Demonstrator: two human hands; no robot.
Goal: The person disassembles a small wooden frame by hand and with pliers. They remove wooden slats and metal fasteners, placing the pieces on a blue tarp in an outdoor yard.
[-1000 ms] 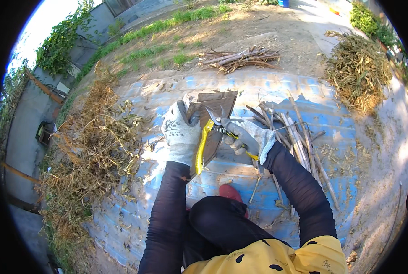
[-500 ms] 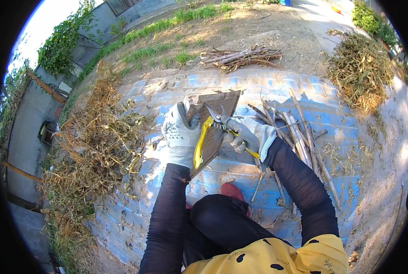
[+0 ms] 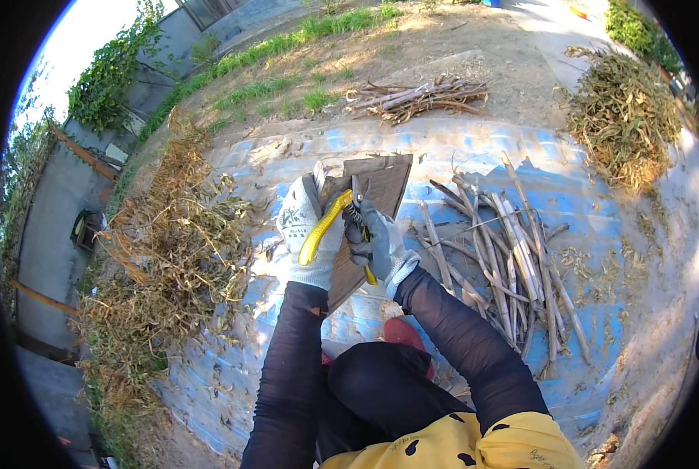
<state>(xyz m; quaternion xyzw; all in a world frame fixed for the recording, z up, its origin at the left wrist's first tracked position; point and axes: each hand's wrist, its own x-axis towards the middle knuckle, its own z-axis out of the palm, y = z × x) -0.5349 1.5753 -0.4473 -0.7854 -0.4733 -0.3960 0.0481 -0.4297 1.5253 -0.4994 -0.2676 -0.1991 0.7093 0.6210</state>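
In a grey-white work glove, my left hand (image 3: 310, 234) is closed on the left edge of a thin brown wooden board (image 3: 382, 181). The board stands tilted above the sheet, with a pale ragged edge by my fingers. My right hand (image 3: 382, 244), gloved alike, grips pruning shears (image 3: 322, 230) with yellow handles. Their handles are spread, one passing in front of my left glove. The blades point up against the board's face close to my left fingers. Whether they touch the wood I cannot tell.
A blue corrugated sheet (image 3: 474, 144) lies under everything. Loose cut sticks (image 3: 514, 242) spread to my right, and a stick bundle (image 3: 424, 100) lies beyond the board. Dried plants heap up at left (image 3: 166, 266) and far right (image 3: 623, 117). My red shoe (image 3: 404, 334) is below the board.
My right hand has moved left, bringing the shears closer to my left hand. The blades have turned more upright. More of the sticks at right now show.
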